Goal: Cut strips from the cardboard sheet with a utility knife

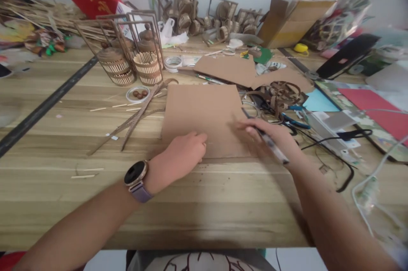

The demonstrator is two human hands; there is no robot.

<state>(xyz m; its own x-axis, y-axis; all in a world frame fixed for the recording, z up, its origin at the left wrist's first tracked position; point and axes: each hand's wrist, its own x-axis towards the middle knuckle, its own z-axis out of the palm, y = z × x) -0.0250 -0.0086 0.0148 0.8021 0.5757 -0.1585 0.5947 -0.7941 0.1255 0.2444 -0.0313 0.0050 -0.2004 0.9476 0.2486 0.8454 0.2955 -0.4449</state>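
Observation:
A flat brown cardboard sheet (204,109) lies on the wooden table in front of me. My left hand (180,158), with a watch on the wrist, rests at the sheet's lower left edge. Its fingers are curled together, and whatever they may hold is hidden. Over the sheet's right edge, my right hand (270,133) holds a pen (270,143) that slants across the palm, with the fingers pointing left.
Two small woven baskets (148,69) in wooden frames stand at the back left, near a dish of brown balls (137,94). Thin strips (137,120) lie left of the sheet. Coiled brown strips (282,94), cables and a cardboard box (291,20) are on the right.

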